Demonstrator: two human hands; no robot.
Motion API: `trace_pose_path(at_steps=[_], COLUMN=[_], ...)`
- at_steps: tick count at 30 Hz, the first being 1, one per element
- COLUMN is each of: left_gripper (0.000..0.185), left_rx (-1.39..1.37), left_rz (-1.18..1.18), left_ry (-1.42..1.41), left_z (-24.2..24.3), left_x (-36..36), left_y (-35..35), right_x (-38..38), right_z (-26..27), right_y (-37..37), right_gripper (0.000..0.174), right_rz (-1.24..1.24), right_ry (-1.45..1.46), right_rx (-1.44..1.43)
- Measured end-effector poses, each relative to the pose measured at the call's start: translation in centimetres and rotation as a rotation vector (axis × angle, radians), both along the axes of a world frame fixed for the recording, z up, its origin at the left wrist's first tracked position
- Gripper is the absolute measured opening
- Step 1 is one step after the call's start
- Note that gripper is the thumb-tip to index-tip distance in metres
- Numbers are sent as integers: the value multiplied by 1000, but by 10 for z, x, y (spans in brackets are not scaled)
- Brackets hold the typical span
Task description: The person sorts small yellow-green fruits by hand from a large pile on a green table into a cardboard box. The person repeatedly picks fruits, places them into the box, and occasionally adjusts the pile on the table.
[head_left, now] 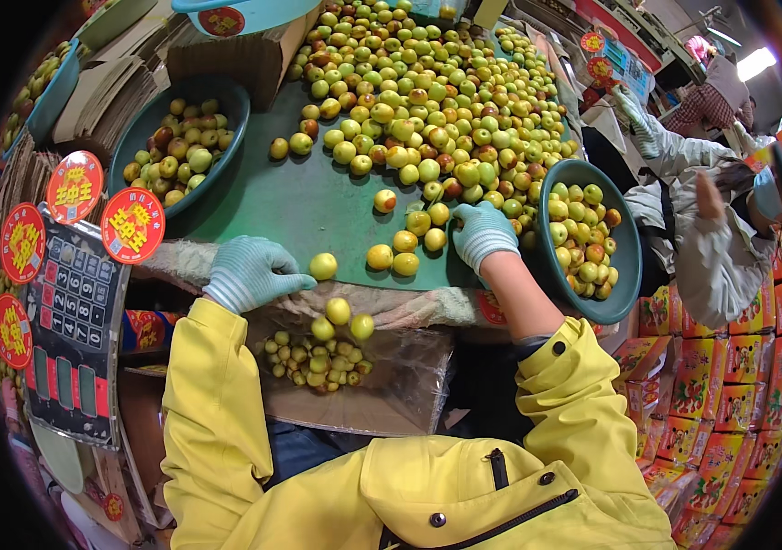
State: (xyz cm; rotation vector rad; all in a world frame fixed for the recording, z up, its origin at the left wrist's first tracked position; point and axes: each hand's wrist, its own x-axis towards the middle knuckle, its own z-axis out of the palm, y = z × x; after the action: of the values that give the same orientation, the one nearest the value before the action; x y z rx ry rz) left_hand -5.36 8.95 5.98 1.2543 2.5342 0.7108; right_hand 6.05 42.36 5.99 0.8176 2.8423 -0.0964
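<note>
My left hand [250, 273], in a striped pale-blue knit glove, is at the front edge of the green tabletop [260, 206]. Its thumb and fingers stand apart, with a single green jujube [323, 266] just beyond the tips. Below them three jujubes [338, 311] appear in mid-air over a plastic-lined cardboard box [391, 385], which holds more jujubes [315, 361]. My right hand [483, 230], gloved alike, rests at the near edge of the large jujube pile [425, 103]. Its fingertips are hidden, so a grip cannot be seen. Several loose jujubes [405, 240] lie to its left.
Teal bowls of jujubes stand at left [233, 148] and right [628, 254]. A scale's keypad panel [75, 302] rises at left, near stacked cardboard [105, 96]. A towel [425, 306] covers the table edge. A masked co-worker [693, 206] and printed cartons [714, 392] are at right.
</note>
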Motion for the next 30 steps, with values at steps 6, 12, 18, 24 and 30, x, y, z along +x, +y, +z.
trace_pose_path(at_steps=[6,12,18,24,30], left_gripper=[38,35,35,34,35], left_rx=[-87,-166,-99,-123,-81], left_rz=[-2,20,-7,-14,-5], left_ry=[14,59,108,106,106], left_z=[4,9,0,7,-5], left_x=[0,2,-2,4,1], left_y=[5,4,9,-1,8], right_x=[-25,-44,3,162,238], right_z=[-5,-7,16,133,156], right_y=[-17,-21,-15,23,48], right_gripper=[22,22,7,6,31], right_rz=[360,396,500,797,207], right_ry=[193,-30,615,-64,-601], right_rx=[194,256,130,-335,-59])
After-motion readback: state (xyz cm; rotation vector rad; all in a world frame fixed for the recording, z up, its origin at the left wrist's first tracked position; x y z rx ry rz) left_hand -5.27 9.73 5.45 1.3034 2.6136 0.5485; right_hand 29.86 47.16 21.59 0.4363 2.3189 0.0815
